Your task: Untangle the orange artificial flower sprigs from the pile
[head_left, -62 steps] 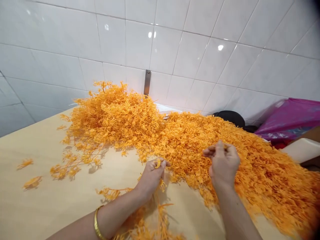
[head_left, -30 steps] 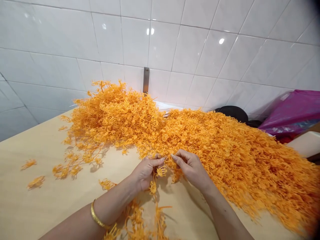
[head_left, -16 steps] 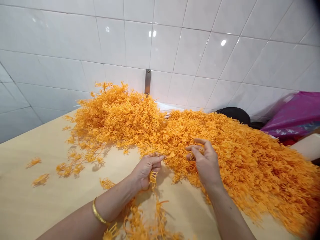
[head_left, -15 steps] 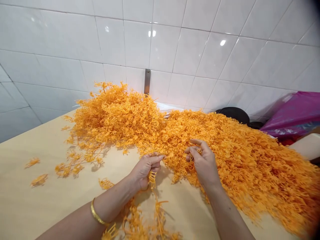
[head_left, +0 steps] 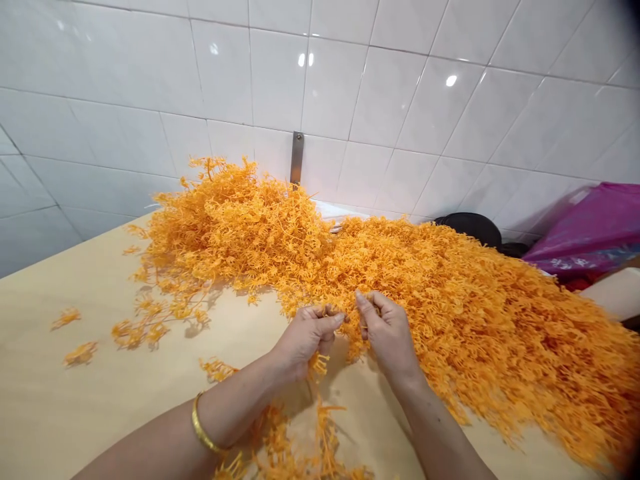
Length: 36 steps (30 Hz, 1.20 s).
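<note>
My left hand (head_left: 306,339) is closed in a pinch on an orange plastic flower sprig (head_left: 319,365), whose thin fringed tips hang below the fingers. Close by on the right, my right hand (head_left: 389,335) has thumb and fingers pressed together; what it pinches, if anything, is too small to make out. A small gap separates the two sets of fingertips. Behind them spreads a large pile of similar orange plastic sprigs (head_left: 450,287). More orange sprigs (head_left: 280,443) lie nearest me, below my left forearm.
Everything rests on a pale wooden table (head_left: 150,393). Loose orange pieces (head_left: 80,353) lie at the left. A white tiled wall (head_left: 270,80) with a metal bracket (head_left: 297,159) stands behind. At the right are a black round object (head_left: 473,229) and a purple bag (head_left: 590,223).
My right hand has moved left and slightly down, and its fingers have closed together near my left hand. My left hand has shifted slightly right, still pinching.
</note>
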Motion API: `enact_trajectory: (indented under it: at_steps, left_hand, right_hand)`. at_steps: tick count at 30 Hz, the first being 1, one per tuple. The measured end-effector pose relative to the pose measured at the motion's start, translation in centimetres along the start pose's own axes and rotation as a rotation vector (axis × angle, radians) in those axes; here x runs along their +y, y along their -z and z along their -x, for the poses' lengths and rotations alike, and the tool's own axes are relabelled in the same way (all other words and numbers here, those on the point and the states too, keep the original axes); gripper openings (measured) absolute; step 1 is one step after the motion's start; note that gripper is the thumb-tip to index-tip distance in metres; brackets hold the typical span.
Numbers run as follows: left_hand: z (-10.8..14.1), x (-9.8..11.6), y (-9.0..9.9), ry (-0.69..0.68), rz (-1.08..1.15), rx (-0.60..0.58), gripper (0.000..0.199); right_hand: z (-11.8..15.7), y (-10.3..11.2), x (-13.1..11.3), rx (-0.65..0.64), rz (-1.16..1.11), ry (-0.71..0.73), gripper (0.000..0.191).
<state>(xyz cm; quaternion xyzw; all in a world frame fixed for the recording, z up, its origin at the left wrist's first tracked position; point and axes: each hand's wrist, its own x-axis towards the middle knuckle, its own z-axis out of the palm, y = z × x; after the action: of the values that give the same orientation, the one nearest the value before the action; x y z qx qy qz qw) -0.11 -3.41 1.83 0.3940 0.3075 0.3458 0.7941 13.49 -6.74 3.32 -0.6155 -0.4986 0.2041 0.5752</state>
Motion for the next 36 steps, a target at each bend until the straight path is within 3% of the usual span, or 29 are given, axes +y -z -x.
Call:
enact_trajectory:
  at_steps: [2,4,5,8,15,17,23,27,29,33,34,36]
  left_hand:
    - [0.0,-0.1,0.0,0.018,0.015,0.034,0.03]
    - [-0.1,-0.1,0.2,0.053,0.035,0.047,0.03]
    - [-0.1,-0.2,0.4,0.066,0.042,0.034,0.03]
    - [-0.1,-0.2,0.5,0.065,0.019,-0.019,0.03]
    - [0.4,-0.2,0.3,0.048,-0.077,-0.083,0.024]
    - [0.5,-0.2,0.3,0.05,-0.112,-0.101,0.022]
    - [0.1,0.8,0.1,0.041,-0.093,-0.158,0.024]
    - [0.0,1.3,-0.3,0.021,-0.057,-0.205,0.024]
    - [0.3,1.2,-0.4,0.03,-0.091,-0.214,0.023]
    - [1.0,0.4,-0.4,0.093,-0.252,-0.226,0.021]
    - [1.0,0.3,-0.3,0.117,-0.258,-0.226,0.021]
    - [0.8,0.1,0.0,0.168,-0.242,-0.205,0.022]
  right_hand:
    - [-0.8,1.2,0.3,0.262,-0.08,0.005,0.031]
    - [-1.4,2.0,0.6,0.381,-0.154,-0.01,0.028]
    - [-1.5,2.2,0.6,0.345,-0.165,-0.029,0.026]
    - [-1.1,1.4,0.3,0.067,-0.079,-0.062,0.022]
    - [0.2,-0.4,-0.9,-0.401,0.071,0.073,0.021]
    - [0.3,-0.4,-0.8,-0.438,0.059,0.073,0.022]
    - [1.1,-1.5,-1.1,-0.018,0.121,0.112,0.03]
    - [1.2,-1.9,-1.3,0.117,0.161,0.122,0.031]
    - [0.6,-1.1,-1.2,0.192,0.133,0.118,0.03]
    - [-1.3,1.7,-0.6,0.514,-0.159,0.082,0.031]
    - [-1.6,2.1,-0.5,0.513,-0.184,0.07,0.03]
    - [-1.6,2.2,-0.2,0.393,-0.177,0.042,0.026]
